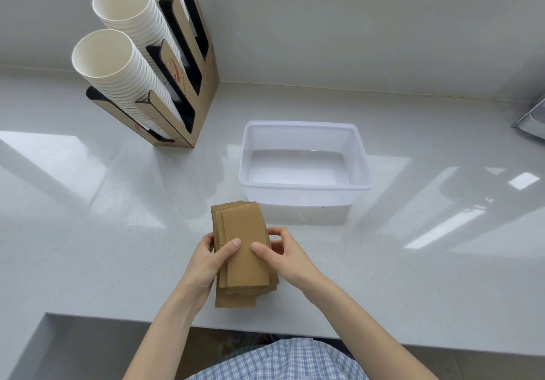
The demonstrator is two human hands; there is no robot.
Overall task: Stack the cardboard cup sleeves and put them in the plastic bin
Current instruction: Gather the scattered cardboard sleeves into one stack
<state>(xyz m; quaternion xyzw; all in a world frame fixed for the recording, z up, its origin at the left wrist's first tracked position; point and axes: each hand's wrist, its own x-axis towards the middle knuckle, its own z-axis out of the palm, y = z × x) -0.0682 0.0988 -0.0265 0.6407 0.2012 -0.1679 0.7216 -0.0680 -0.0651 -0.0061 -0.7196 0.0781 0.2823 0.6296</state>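
Note:
A loose stack of flat brown cardboard cup sleeves (242,226) lies on the white counter near its front edge, the sleeves slightly fanned out. My left hand (211,258) grips the stack's left side with the thumb on top. My right hand (284,254) holds the right side, thumb pressed on the top sleeve. Just behind and to the right stands the translucent white plastic bin (303,186), with nothing inside it.
A cardboard dispenser (203,84) holding stacks of white paper cups (118,64) stands at the back left. A grey metallic object (533,120) pokes in at the right edge. The counter's front edge (118,319) runs just below the stack.

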